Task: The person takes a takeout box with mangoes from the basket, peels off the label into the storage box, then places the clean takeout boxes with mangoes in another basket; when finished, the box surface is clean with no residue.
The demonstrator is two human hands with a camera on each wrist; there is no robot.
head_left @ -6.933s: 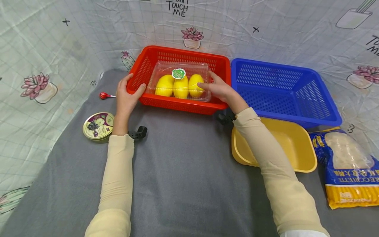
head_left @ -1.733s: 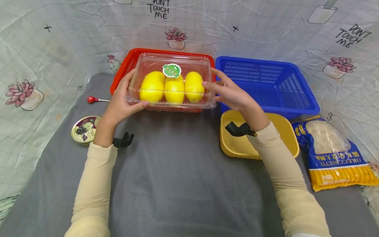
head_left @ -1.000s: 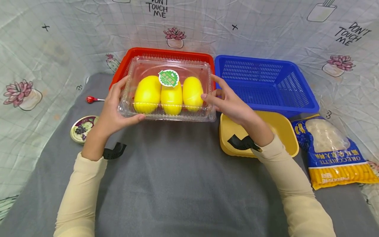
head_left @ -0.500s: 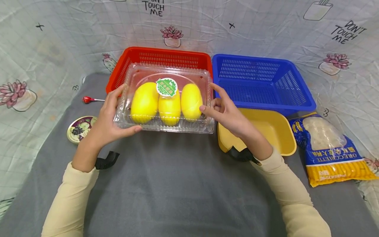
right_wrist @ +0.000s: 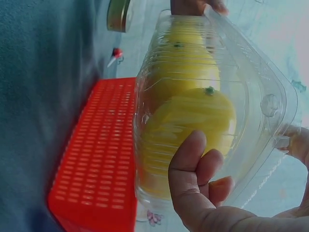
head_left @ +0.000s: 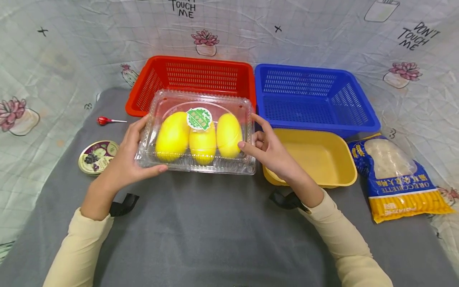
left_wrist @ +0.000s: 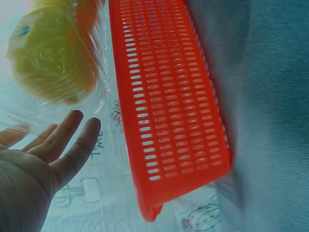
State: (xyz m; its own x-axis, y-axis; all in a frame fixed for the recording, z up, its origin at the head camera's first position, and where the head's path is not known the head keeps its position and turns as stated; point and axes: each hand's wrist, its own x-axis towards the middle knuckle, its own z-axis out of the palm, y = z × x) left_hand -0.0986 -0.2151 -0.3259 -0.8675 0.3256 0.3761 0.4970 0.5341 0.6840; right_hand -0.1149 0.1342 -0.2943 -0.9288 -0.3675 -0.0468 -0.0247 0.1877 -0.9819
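Both hands hold a clear plastic clamshell box [head_left: 211,103] between them, in front of the red basket [head_left: 201,75]. Inside lie three yellow fruits [head_left: 229,137], and a green and white sticker [head_left: 199,118] is on the lid. My left hand [head_left: 125,161] grips the left end, thumb along the lower front edge. At the other end my right hand [head_left: 276,153] pinches the box, thumb on the front, other fingers bent against the side wall. The right wrist view shows the box [right_wrist: 169,96] raised off the cloth, beside the basket [right_wrist: 96,159].
A blue basket [head_left: 362,99] adjoins the red one, with a yellow tub [head_left: 333,159] in front of it. At the right lies a bag of orecchiette pasta [head_left: 401,183]. On the left are a round tin [head_left: 97,157] and a red lollipop [head_left: 104,120]. Patterned fabric hangs behind.
The box was inside the red basket, with my left hand on the basket's rim. Both hands then took it, lifted it out and drew it towards me, tilting its lid more into view.
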